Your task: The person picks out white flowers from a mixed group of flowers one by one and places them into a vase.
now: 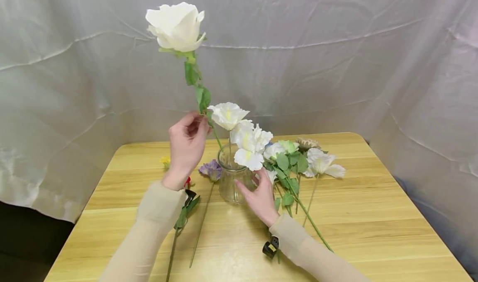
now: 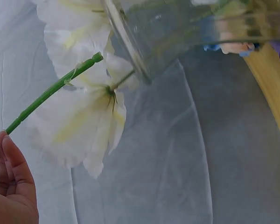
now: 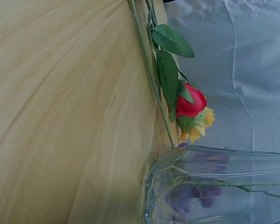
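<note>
My left hand [image 1: 188,143] pinches the green stem of a white rose [image 1: 175,27], its bloom raised high. In the left wrist view, the stem's cut end [image 2: 98,57] is close to the mouth of the glass vase [image 2: 126,42]. White flowers [image 1: 249,145] stand in the vase [image 1: 233,186] and lean over its rim; stems inside show through the glass [image 3: 224,175] in the right wrist view. My right hand [image 1: 263,195] holds the vase's right side, thumb across the front. It is out of sight in its own wrist view.
Right of the vase lie white flowers [image 1: 319,164], green leaves [image 1: 293,161] and a beige bloom [image 1: 307,144]. To the left are a purple flower [image 1: 211,170], a red rose [image 3: 191,101] and a yellow flower [image 3: 198,126]. Grey cloth [image 1: 298,74] hangs behind the wooden table [image 1: 358,215].
</note>
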